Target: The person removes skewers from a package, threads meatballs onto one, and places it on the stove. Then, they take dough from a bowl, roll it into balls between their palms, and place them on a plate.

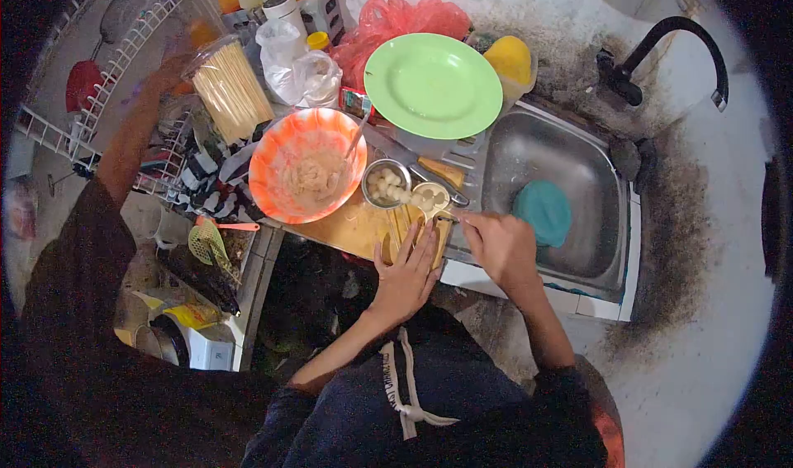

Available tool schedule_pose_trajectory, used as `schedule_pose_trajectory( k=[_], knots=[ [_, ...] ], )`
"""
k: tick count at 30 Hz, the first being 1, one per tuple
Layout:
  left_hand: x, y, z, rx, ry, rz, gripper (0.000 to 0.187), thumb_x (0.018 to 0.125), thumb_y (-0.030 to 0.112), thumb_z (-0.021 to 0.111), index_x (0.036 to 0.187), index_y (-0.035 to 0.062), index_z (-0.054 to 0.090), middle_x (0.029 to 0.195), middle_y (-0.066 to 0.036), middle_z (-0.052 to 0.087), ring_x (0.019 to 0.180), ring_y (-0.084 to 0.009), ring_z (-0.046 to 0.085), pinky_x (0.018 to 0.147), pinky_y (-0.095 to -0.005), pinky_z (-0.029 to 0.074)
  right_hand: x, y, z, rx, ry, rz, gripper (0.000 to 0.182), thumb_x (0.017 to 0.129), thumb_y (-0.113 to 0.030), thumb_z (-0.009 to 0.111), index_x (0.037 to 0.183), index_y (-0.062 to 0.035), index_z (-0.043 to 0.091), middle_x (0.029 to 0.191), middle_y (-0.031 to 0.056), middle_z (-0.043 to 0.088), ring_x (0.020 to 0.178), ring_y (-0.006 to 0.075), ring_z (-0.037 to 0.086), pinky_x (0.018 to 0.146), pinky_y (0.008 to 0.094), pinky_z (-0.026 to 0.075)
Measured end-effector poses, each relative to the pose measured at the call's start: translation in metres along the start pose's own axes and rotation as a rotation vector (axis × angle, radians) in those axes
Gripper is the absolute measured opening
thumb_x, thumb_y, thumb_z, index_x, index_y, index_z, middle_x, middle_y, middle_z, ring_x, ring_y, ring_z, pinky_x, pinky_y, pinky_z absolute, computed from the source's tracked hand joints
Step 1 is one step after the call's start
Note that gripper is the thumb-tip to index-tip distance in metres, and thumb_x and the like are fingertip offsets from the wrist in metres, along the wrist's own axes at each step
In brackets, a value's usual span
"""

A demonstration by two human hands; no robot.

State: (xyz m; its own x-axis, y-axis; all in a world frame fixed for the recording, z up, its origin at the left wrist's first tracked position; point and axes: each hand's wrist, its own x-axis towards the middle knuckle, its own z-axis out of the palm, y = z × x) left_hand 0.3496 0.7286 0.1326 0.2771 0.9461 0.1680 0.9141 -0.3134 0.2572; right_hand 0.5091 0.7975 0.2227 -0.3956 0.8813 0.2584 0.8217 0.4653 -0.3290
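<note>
My left hand (402,280) lies over the cutting board (330,235), fingers stretched and apart, touching yellowish strips (401,220). My right hand (501,249) is closed at the board's right edge. A small dark piece shows at its fingertips; what it grips is mostly hidden. Just ahead of both hands is a round cream-coloured dish or scoop (430,195) with pale pieces in it. Beside it stands a metal bowl (386,164) of pale balls. Left of that, an orange-and-white bowl (273,195) contains a beige mixture and a spoon.
Right of the board is a metal sink (553,158) holding a teal bowl (543,212), under a black tap (673,26). A green plate (434,84) and a knife (450,189) lie behind. Another person's arm (132,150) reaches toward packed wooden skewers (231,92).
</note>
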Motion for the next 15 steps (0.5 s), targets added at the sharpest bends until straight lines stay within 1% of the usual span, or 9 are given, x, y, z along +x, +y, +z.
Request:
schedule_pose_trajectory(
  k=[2,4,5,7,8,10,11,13,15],
  knots=[
    [0.000,0.000,-0.001,0.005,0.001,-0.007,0.060,0.088,0.030,0.046,0.139,0.0061,0.027,0.147,-0.005,0.022,0.136,-0.0211,0.018,0.098,-0.0633,0.010,0.005,-0.004,-0.008,-0.083,-0.022,-0.070,0.016,0.078,-0.020,0.058,0.090,-0.0189,0.068,0.060,0.0120,0.061,0.055,0.0279,0.061,0.052,0.0403,0.049],
    [0.000,0.000,-0.003,-0.028,-0.050,-0.014,0.062,0.088,0.030,0.046,0.141,0.0064,0.022,0.149,-0.006,0.015,0.137,-0.0228,0.014,0.099,-0.0628,0.003,0.009,-0.002,-0.008,-0.131,-0.055,-0.083,0.014,0.078,-0.020,0.057,0.086,-0.0176,0.068,0.060,0.0120,0.061,0.054,0.0284,0.061,0.051,0.0408,0.049],
    [0.000,0.001,-0.003,-0.029,-0.049,-0.012,0.062,0.088,0.030,0.046,0.141,0.0064,0.022,0.149,-0.006,0.015,0.137,-0.0228,0.014,0.099,-0.0628,0.003,0.011,-0.001,-0.009,-0.180,-0.087,-0.094,0.014,0.078,-0.020,0.056,0.083,-0.0164,0.068,0.061,0.0119,0.061,0.053,0.0289,0.061,0.050,0.0412,0.049],
    [0.000,0.001,-0.003,-0.005,0.001,-0.006,0.059,0.088,0.029,0.047,0.138,0.0060,0.027,0.147,-0.005,0.021,0.136,-0.0212,0.018,0.098,-0.0628,0.012,0.014,-0.004,-0.012,-0.184,-0.093,-0.097,0.014,0.078,-0.020,0.055,0.080,-0.0151,0.068,0.060,0.0120,0.061,0.053,0.0290,0.061,0.050,0.0409,0.049],
    [0.000,0.000,-0.004,-0.004,0.003,-0.008,0.059,0.088,0.029,0.047,0.138,0.0060,0.027,0.147,-0.005,0.021,0.136,-0.0212,0.018,0.098,-0.0628,0.012,0.016,-0.006,-0.014,-0.189,-0.100,-0.099,0.016,0.079,-0.020,0.054,0.077,-0.0138,0.068,0.059,0.0121,0.060,0.052,0.0291,0.061,0.049,0.0407,0.049],
    [0.001,0.001,-0.006,-0.027,-0.001,0.012,0.057,0.089,0.027,0.046,0.138,0.0034,0.028,0.147,-0.008,0.021,0.136,-0.0242,0.017,0.102,-0.0588,0.015,0.017,-0.009,-0.018,-0.201,-0.124,-0.099,0.016,0.079,-0.020,0.053,0.080,-0.0130,0.067,0.060,0.0122,0.061,0.054,0.0292,0.062,0.050,0.0404,0.050],
    [0.002,0.000,-0.005,-0.028,0.000,0.011,0.057,0.089,0.027,0.046,0.138,0.0034,0.028,0.147,-0.008,0.021,0.136,-0.0242,0.017,0.102,-0.0588,0.015,0.018,-0.010,-0.021,-0.214,-0.148,-0.099,0.018,0.080,-0.020,0.052,0.083,-0.0122,0.067,0.062,0.0123,0.061,0.056,0.0293,0.062,0.050,0.0401,0.050],
    [0.002,-0.001,-0.003,-0.082,0.003,0.032,0.056,0.089,0.025,0.046,0.137,0.0007,0.029,0.146,-0.011,0.021,0.136,-0.0278,0.016,0.105,-0.0527,0.017,0.020,-0.014,-0.025,-0.198,-0.162,-0.124,0.018,0.080,-0.020,0.051,0.087,-0.0122,0.066,0.064,0.0122,0.062,0.058,0.0290,0.063,0.051,0.0399,0.050],
    [0.003,-0.001,-0.005,-0.078,0.002,0.036,0.057,0.088,0.025,0.046,0.136,0.0002,0.029,0.146,-0.012,0.021,0.135,-0.0290,0.017,0.106,-0.0509,0.017,0.024,-0.018,-0.024,-0.181,-0.173,-0.146,0.020,0.080,-0.020,0.051,0.091,-0.0121,0.066,0.067,0.0120,0.063,0.060,0.0288,0.064,0.051,0.0396,0.051]
  ],
)
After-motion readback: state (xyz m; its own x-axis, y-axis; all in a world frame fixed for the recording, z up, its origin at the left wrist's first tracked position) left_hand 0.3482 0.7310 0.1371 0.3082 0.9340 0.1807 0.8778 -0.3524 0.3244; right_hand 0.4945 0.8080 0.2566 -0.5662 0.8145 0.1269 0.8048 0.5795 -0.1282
